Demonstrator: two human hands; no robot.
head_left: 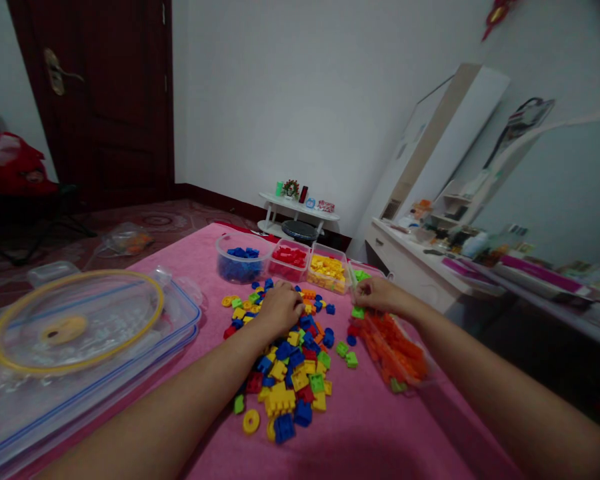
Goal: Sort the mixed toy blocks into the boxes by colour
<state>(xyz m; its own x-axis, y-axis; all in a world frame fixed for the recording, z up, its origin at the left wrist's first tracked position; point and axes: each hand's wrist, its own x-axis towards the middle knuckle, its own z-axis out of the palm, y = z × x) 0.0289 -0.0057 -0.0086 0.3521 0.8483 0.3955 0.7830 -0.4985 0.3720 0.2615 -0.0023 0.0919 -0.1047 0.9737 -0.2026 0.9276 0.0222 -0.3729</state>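
Note:
My left hand (pixel 281 308) rests over the far part of a loose pile of toy building blocks (pixel 295 360) in blue, yellow, red, green and orange. Its fingers curl down among the blocks, and their tips are hidden. At the right, my right hand (pixel 376 295) is closed in a pinch beside the container of green blocks (pixel 361 275); what its fingertips hold, if anything, does not show. Just below those fingers is a green block (pixel 359 312). Under my right forearm lies a clear container of orange blocks (pixel 397 353).
Along the far edge stand clear containers of blue blocks (pixel 241 265), red blocks (pixel 290 257) and yellow blocks (pixel 327 272). Stacked clear lids (pixel 180 313), one round with a yellow rim (pixel 155 287), cover the left side of the pink-covered table (pixel 360 440). A dresser (pixel 410 267) stands right.

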